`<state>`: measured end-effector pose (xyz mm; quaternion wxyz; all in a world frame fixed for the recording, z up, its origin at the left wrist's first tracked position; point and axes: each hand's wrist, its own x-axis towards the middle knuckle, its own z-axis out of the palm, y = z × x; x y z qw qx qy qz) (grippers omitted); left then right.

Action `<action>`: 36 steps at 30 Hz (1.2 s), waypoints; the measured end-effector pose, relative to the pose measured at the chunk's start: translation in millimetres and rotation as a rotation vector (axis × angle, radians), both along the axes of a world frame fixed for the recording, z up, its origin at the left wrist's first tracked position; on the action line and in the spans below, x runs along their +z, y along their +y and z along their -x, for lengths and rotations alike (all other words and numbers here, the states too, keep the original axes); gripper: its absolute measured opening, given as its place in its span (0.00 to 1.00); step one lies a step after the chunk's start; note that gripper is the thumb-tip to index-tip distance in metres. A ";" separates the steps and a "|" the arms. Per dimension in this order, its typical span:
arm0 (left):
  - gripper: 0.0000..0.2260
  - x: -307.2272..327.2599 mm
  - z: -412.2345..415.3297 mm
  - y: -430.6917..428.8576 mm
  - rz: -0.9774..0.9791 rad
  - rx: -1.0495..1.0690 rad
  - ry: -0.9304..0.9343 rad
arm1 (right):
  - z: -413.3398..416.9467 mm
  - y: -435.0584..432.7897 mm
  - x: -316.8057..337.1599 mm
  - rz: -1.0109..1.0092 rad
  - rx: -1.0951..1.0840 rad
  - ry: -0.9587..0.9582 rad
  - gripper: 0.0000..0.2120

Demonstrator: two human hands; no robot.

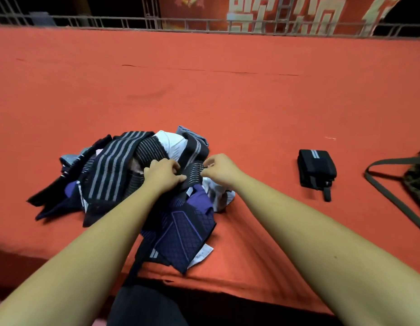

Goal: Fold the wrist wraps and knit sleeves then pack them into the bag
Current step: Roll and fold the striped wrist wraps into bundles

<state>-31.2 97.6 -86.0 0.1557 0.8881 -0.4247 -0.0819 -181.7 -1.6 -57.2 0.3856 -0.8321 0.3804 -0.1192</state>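
Left hand [163, 174] and right hand [219, 169] pinch one striped wrist wrap [195, 171]. Lifting may drag the tangled pile [105, 168] over the worktop's [251, 109] near edge.

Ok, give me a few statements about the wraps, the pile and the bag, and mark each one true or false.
1. The left hand and the right hand both pinch the dark striped wrap atop the pile. True.
2. The folded black wrist wrap sits inside the camouflage bag. False: it lies on the red tablecloth, left of the bag and apart from it.
3. The pile lies right of the folded black wrist wrap. False: it lies to its left.
4. A purple patterned knit sleeve lies at the pile's near side. True.
5. The bag's strap lies on the tablecloth. True.
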 end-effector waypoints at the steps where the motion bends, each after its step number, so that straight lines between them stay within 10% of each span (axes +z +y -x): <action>1: 0.12 -1.9 -0.5 -1.1 0.000 -0.008 0.015 | 2.5 -2.0 -1.0 -0.010 0.004 0.004 0.16; 11: 0.13 13.0 -0.1 1.5 -0.082 -0.090 -0.216 | 18.4 -2.0 -10.4 -0.074 0.097 -0.099 0.20; 16: 0.06 54.9 14.8 6.2 0.473 -0.378 0.216 | 13.9 -0.7 4.7 -0.517 -0.084 -0.452 0.32; 23: 0.07 64.2 18.0 4.8 0.596 -0.357 0.472 | 24.6 -3.0 22.7 -0.796 0.048 -0.566 0.12; 28: 0.08 72.8 21.9 12.4 0.603 -0.452 0.546 | 28.8 -5.9 28.7 -0.527 0.357 -0.517 0.26; 36: 0.06 78.1 9.9 23.2 0.288 -0.519 0.365 | 40.4 -9.8 50.4 0.022 0.338 -0.361 0.06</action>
